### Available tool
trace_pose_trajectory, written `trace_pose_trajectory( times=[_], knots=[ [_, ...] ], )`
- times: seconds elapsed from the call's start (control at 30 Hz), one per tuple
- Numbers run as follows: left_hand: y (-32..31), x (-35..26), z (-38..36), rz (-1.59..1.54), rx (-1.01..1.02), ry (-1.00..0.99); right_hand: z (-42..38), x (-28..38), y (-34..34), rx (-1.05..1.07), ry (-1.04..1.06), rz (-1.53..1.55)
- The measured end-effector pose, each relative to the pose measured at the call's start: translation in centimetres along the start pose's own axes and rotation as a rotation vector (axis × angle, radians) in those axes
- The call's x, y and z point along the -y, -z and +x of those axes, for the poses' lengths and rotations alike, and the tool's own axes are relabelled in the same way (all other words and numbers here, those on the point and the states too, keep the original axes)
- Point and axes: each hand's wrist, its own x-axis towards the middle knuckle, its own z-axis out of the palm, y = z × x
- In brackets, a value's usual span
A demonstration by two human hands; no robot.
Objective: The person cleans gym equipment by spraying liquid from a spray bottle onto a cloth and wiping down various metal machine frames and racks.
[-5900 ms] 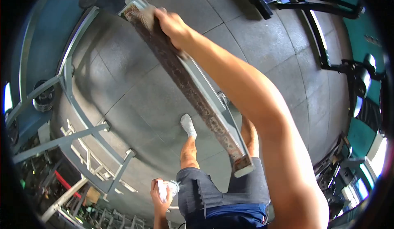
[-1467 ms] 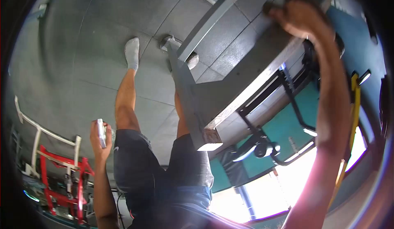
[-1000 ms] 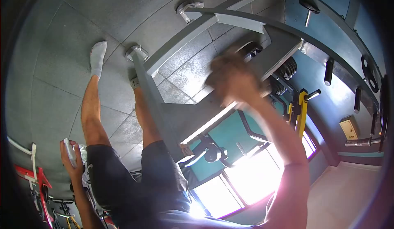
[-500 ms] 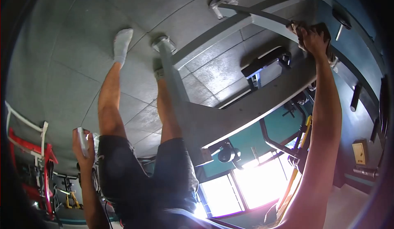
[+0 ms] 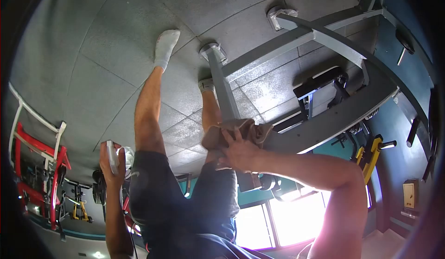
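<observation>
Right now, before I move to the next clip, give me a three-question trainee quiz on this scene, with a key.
1. What does the right hand hold against the grey metal frame?
2. Look at the left hand. True or false: it is empty.
3. Where in the picture is the small tan box? A: upper left. B: lower right. C: lower left.

Key:
1. A brown cloth.
2. False; it grips a white, flat-sided object, its exact kind unclear.
3. B.
</observation>
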Motion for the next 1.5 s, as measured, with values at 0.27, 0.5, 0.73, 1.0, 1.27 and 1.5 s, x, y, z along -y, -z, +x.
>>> trace_pose_trajectory(
  times=[0.27, 0.5, 0.73, 1.0, 1.27, 1.5],
  knots=[
    [-2.0, 3.4, -0.8, -0.09, -0.111, 0.005, 16.7, -23.5, 9.3, 0.351, -0.655, -0.256],
    [-3.2, 4.9, -1.5, -0.036, 0.023, 0.166, 23.4, -21.5, 0.7, 0.301, -0.504, -0.024],
    [-5.7, 8.4, -5.1, -0.098, -0.106, 0.209, 13.0, -40.3, 4.2, -0.644, -0.944, -0.702],
    [-3.9, 13.6, -5.7, -0.095, -0.181, -0.066, 16.3, -15.6, 1.0, 0.119, -0.42, 1.004],
    [3.2, 13.5, -2.9, 0.248, -0.289, -0.392, -6.0, 5.1, 10.6, -1.162, -0.319, 0.435],
    [11.2, 5.5, 3.2, 0.234, -0.3, -0.501, -29.1, 14.2, 11.6, -1.784, -0.137, 1.24]
  ],
)
